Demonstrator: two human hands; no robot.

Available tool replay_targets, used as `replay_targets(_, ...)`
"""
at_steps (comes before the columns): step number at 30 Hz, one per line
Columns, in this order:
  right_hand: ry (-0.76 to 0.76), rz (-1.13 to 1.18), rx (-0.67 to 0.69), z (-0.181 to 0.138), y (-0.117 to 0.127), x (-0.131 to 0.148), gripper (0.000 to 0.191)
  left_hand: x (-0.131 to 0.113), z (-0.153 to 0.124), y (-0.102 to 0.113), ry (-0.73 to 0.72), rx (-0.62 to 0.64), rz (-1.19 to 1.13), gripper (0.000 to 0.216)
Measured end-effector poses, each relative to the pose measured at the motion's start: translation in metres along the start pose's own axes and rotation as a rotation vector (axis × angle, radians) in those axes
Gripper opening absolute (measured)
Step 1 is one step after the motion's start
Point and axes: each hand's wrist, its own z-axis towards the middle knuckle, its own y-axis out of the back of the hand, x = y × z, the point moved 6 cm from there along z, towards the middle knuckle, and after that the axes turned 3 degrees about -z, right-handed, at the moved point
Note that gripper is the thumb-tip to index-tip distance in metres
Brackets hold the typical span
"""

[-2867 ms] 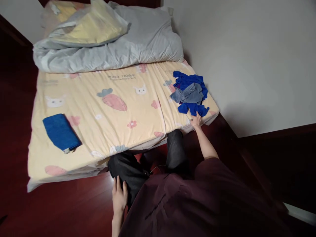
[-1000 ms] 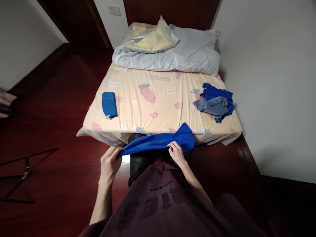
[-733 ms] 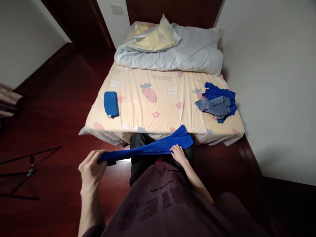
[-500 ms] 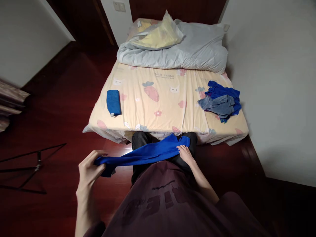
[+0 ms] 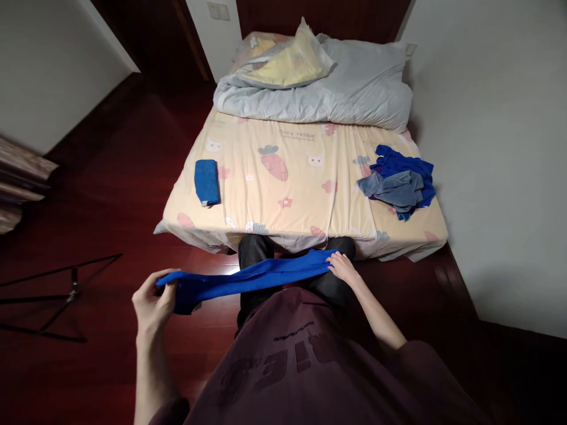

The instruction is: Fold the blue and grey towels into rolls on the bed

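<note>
Above the person's lap, one blue cloth (image 5: 261, 275) stretches between two hands, the left hand (image 5: 152, 300) pinching one end, the right hand (image 5: 343, 267) gripping the other. On the bed (image 5: 305, 203) just beyond lie one folded blue bundle (image 5: 207, 182), left, and one loose pile (image 5: 401, 188), right, its pieces too tangled to count. One grey quilt (image 5: 367, 79) lies behind; one black stand (image 5: 73, 288) is at left.

A carrot-printed yellow sheet (image 5: 305, 192) covers the bed (image 5: 248, 206). On it lie a folded blue cloth (image 5: 207, 182) at left, a heap of blue and grey cloths (image 5: 401, 180) at right, and a grey quilt (image 5: 367, 88) toward the head.
</note>
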Motion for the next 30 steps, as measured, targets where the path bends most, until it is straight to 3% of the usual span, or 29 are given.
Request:
replay_targets(5, 0.055, 0.069, 0.047, -0.007, 0.003, -0.018, 0.026, 0.008, 0.020, 0.007, 0.022, -0.172, -0.044, 0.031)
replay_targets(8, 0.038, 0.081, -0.052, -0.010, 0.016, -0.028, 0.026, 0.010, 0.033, 0.011, 0.022, -0.194, -0.075, 0.038)
replay_targets(13, -0.024, 0.384, -0.467, -0.013, 0.074, -0.052, 0.030, -0.007, 0.063, 0.011, -0.070, -0.219, -0.117, 0.046)
replay_targets(17, -0.239, 0.610, -0.879, -0.029, 0.133, -0.088, 0.032, -0.019, 0.091, 0.005, -0.021, -0.312, -0.139, 0.033)
replay_targets(20, -0.309, 0.627, -1.052, -0.048, 0.169, -0.103, 0.039, -0.025, 0.103, -0.002, -0.014, -0.329, -0.173, 0.021)
replay_targets(23, -0.253, 0.567, -1.073, -0.070, 0.196, -0.107, 0.037, -0.027, 0.106, -0.004, -0.016, -0.300, -0.177, 0.022)
replay_targets(27, -0.122, 0.507, -0.915, -0.102, 0.212, -0.107, 0.030, -0.025, 0.103, -0.003, 0.013, -0.206, -0.249, 0.038)
replay_targets(30, -0.119, 0.480, -0.839, -0.127, 0.217, -0.111, 0.028, -0.026, 0.102, -0.004, 0.088, -0.147, -0.263, 0.038)
